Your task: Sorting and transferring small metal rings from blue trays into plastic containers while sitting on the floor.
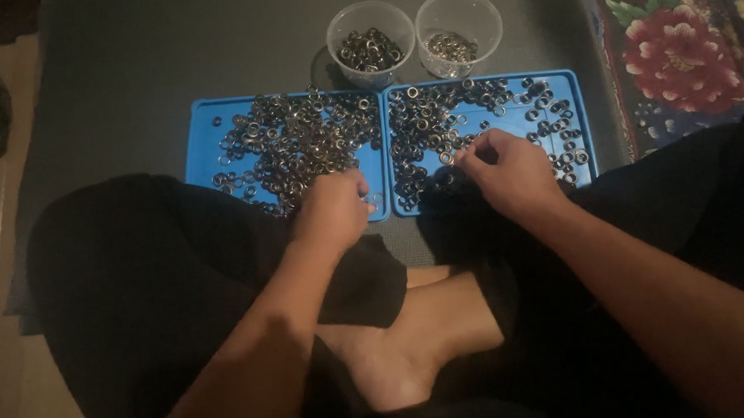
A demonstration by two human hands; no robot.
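**Two hands in trays of small metal rings**

At the bottom of the frame a person sits cross-legged in dark shorts, a bare foot tucked in the lower centre. Both forearms reach up the frame to a pair of blue trays lying side by side, touching, on a dark mat.

The left hand rests at the near right corner of the left tray, its fingers curled down among the rings; whether it grips any cannot be told. The right hand sits over the near middle of the right tray, thumb and forefinger pinched together at the rings just left of it; what lies between the fingertips is too small to make out.

The rings are small round metal eyelets, dull silver and dark, each with a hole through the centre. They lie heaped thickly across the left tray, and crowd the left half of the right tray, thinning to scattered ones on its right side.

Beyond the trays, at the upper centre, two clear plastic cups stand just beside each other. The left cup holds a shallow layer of darker rings; the right cup holds fewer, paler ones.

At the upper right lies a cloth with red flowers.
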